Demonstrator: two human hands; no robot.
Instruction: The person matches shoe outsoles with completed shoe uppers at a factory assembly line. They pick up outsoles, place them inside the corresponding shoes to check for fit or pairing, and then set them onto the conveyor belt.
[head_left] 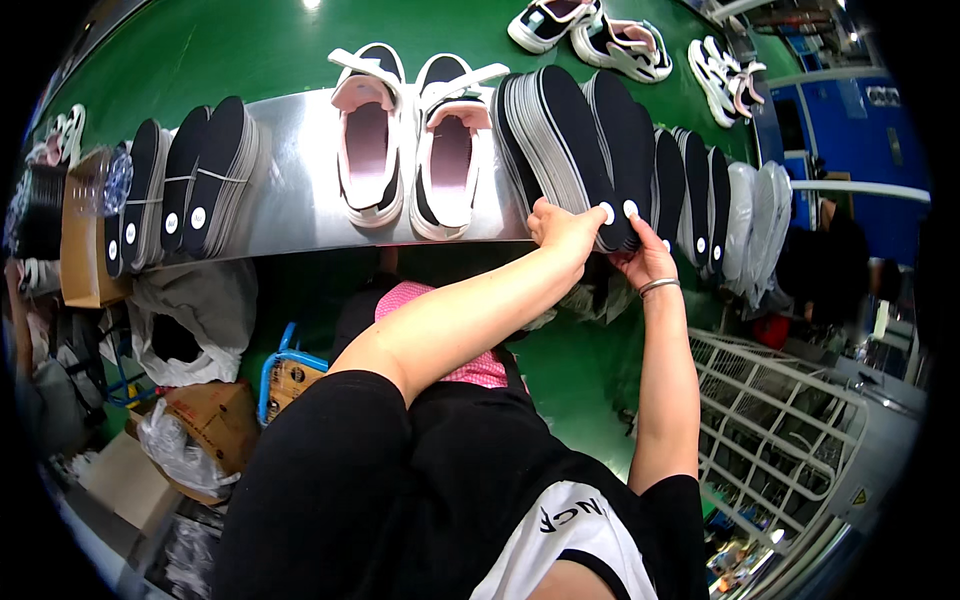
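Two tall stacks of black-topped insoles lie side by side on the metal bench, right of centre. Closed round the heel end of the left insole stack (560,130) is my left hand (566,236), one digit beside its round white sticker. My right hand (648,260) closes on the heel end of the neighbouring insole stack (622,130), a fingertip at its sticker. Fingers under the heels are partly hidden, so how many insoles each hand grips cannot be told. To the left stands a pair of sneakers, a left shoe (350,190) and a right shoe (440,205), with pink linings and tongues pulled open.
More insole stacks (222,170) sit on the bench's left, some banded; others (694,190) stand at the right beside plastic-wrapped pieces (765,220). Sneakers (620,50) rest on the green surface beyond. A white wire rack (770,420) is at lower right, cardboard boxes (205,425) at lower left.
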